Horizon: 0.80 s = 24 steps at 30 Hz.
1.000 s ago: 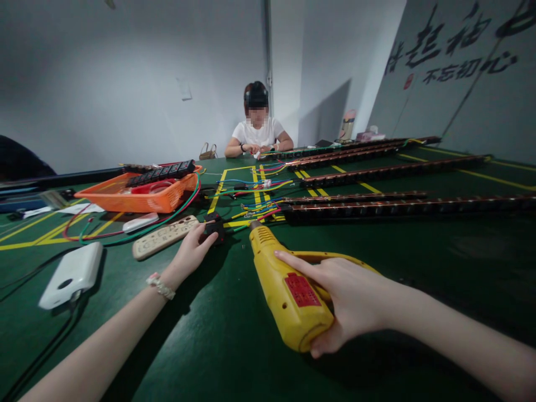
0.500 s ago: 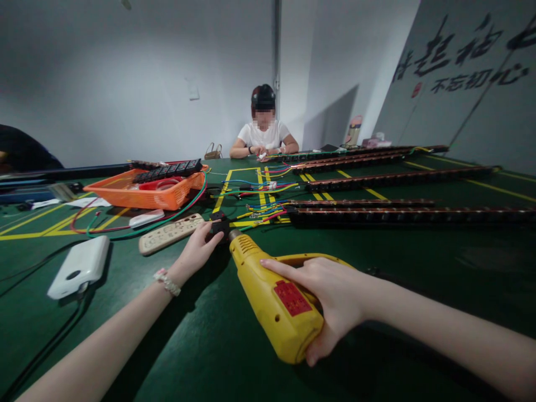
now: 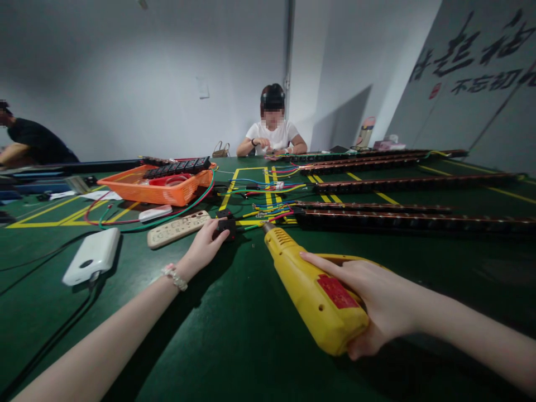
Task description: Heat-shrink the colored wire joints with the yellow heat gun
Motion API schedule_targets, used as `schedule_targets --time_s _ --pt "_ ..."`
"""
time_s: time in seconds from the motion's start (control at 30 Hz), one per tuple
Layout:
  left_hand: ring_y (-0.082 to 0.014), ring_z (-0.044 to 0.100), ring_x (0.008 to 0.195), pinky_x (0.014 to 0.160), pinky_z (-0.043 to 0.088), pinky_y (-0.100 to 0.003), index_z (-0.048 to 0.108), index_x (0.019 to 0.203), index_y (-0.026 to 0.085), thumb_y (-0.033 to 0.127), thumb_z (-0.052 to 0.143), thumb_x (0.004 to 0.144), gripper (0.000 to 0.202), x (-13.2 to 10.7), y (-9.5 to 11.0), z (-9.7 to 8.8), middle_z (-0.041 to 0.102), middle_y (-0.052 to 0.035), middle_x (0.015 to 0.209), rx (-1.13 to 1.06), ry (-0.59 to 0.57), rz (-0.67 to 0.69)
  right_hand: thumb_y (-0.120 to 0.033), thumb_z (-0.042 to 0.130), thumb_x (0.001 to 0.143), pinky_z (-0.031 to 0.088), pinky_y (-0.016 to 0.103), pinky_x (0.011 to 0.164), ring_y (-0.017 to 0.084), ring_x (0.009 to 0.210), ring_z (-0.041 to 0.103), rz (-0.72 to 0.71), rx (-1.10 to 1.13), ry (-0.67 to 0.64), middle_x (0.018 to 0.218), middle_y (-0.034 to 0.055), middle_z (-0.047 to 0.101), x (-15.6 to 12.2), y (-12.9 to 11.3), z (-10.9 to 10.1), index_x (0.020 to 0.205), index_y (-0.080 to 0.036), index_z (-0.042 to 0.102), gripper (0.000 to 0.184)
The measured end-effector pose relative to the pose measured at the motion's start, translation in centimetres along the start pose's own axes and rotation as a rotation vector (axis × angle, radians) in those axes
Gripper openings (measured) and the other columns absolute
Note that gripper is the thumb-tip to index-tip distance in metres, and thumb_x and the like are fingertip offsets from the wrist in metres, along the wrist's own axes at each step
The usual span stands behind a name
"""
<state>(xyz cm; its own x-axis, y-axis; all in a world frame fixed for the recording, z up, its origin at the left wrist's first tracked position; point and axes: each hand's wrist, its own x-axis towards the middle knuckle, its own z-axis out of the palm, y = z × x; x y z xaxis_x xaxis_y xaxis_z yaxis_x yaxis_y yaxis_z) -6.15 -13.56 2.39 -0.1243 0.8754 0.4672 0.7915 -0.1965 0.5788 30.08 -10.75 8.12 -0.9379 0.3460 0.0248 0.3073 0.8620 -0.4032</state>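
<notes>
My right hand (image 3: 360, 293) is wrapped around the handle of a yellow heat gun (image 3: 297, 273), its index finger lying along the body. The heat gun's metal nozzle points away from me, close to the ends of coloured wires (image 3: 272, 211). My left hand (image 3: 208, 241) grips a small black block (image 3: 226, 224) on the green table, with the fingertips partly hidden behind it. The nozzle is to the right of this block, apart from it. From the long black strips (image 3: 402, 218) on the right, the wires run left toward the block.
An orange basket (image 3: 167, 192) holds black parts and red wire. Near my left arm are a beige power strip (image 3: 176, 230) and a white power bank (image 3: 92, 255) with cables. A co-worker in a white shirt (image 3: 272, 134) sits across the green table (image 3: 234, 335); another person (image 3: 37, 139) is at left.
My right hand has moved the heat gun to the right, so its nozzle is farther from the black block. My left hand stays on the block. The view has turned slightly left.
</notes>
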Motion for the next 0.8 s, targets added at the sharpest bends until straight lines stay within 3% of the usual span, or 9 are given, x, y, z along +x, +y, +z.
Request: schedule_targets --time_s 0.3,0.53,0.8 --pt "-0.022 0.055 0.097 0.088 0.044 -0.037 0.06 0.102 0.016 0.036 0.047 0.087 0.028 0.1 -0.2 0.1 0.059 -0.0074 0.102 0.052 -0.017 0.019 -0.066 0.071 0.054 0.043 0.04 0.087 0.033 0.101 0.061 0.007 -0.03 -0.012 0.124 0.0117 0.058 -0.1 0.0 0.1 0.15 -0.022 0.008 0.122" --pt "-0.0214 0.056 0.088 0.078 0.047 -0.036 0.059 0.095 0.015 0.039 0.047 0.087 0.027 0.0 0.1 0.4 0.058 -0.0077 0.095 0.136 -0.02 0.013 -0.066 0.072 0.054 0.046 0.036 0.078 0.031 0.089 0.065 0.068 -0.022 0.006 0.11 0.0095 0.066 1.8 -2.2 0.9 0.15 -0.022 0.007 0.123" --pt "-0.0223 0.058 0.091 0.083 0.047 -0.037 0.058 0.096 0.016 0.042 0.046 0.087 0.03 -0.2 -0.1 0.5 0.058 -0.0078 0.097 0.239 -0.016 0.028 -0.069 0.072 0.051 0.044 0.034 0.078 0.031 0.09 0.065 -0.005 0.008 0.01 0.111 0.0106 0.065 3.6 -3.0 1.5 0.15 -0.022 0.01 0.126"
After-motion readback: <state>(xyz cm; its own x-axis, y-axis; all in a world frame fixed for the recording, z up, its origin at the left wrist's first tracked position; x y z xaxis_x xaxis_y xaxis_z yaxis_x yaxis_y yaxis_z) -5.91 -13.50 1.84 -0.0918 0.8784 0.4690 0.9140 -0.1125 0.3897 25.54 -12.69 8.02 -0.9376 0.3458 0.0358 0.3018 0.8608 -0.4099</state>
